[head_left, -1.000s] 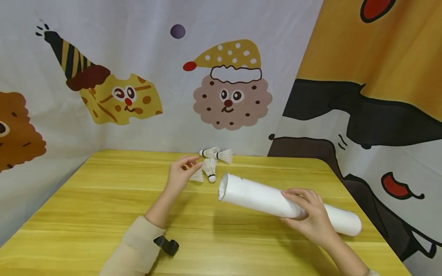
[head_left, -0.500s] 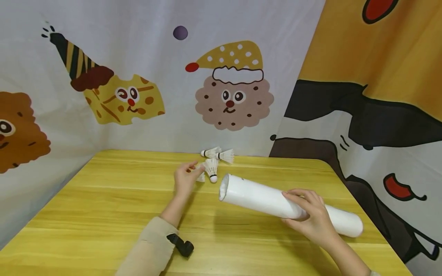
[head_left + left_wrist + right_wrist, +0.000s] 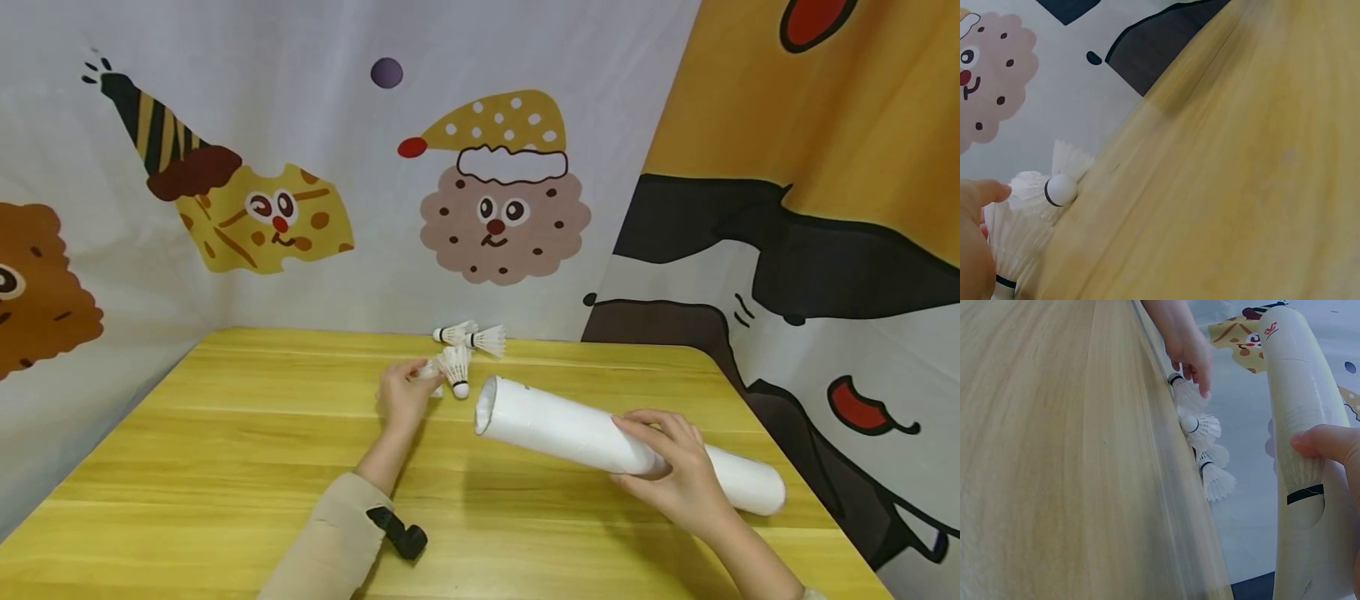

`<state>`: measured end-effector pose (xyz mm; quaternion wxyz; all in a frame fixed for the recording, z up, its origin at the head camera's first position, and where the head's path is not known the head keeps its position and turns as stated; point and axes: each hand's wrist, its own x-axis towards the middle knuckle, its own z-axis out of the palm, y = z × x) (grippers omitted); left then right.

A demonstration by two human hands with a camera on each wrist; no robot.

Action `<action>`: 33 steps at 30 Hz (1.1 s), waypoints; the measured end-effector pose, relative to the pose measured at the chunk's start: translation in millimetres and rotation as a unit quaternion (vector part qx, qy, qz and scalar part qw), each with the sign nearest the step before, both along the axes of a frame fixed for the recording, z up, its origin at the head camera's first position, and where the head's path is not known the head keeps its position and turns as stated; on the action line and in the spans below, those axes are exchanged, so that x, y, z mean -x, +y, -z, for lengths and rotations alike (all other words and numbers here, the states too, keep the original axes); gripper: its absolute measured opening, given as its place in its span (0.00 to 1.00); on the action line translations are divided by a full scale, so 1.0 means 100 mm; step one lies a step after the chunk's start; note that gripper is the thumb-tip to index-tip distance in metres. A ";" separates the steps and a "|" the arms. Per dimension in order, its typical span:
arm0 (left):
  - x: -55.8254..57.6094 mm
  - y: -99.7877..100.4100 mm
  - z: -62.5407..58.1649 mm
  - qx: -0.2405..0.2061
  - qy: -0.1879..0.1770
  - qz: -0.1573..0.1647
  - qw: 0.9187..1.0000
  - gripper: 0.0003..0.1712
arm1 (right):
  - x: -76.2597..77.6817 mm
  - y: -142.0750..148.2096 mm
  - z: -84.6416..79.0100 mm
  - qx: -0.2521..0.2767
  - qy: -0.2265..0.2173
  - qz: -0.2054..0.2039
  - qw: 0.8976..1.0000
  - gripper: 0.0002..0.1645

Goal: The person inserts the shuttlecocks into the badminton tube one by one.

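Gripping a shuttlecock tube [image 3: 562, 427] in the right hand [image 3: 678, 475]
Contents hidden; a shuttlecock [image 3: 1188, 399] lies at the left hand [image 3: 401, 396], pinched or not I cannot tell.

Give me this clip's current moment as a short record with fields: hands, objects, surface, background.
Left hand: at the leftmost shuttlecock, fingers about its feathers; firm grip unclear
Right hand: holds the white tube around its middle
Tube position: slanted, open end toward the person's left
Other shuttlecocks: three, lying close together near the far edge
Surface: wooden table
Background: cloth with cartoon faces
Left sleeve: beige, black device at the cuff
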<state>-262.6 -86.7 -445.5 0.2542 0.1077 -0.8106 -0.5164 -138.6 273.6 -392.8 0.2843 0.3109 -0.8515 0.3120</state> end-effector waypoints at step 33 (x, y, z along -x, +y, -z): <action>-0.01 -0.46 -0.01 -0.074 0.104 -0.032 0.991 0.04 | 0.00 0.00 0.00 0.003 0.005 0.000 1.000 0.38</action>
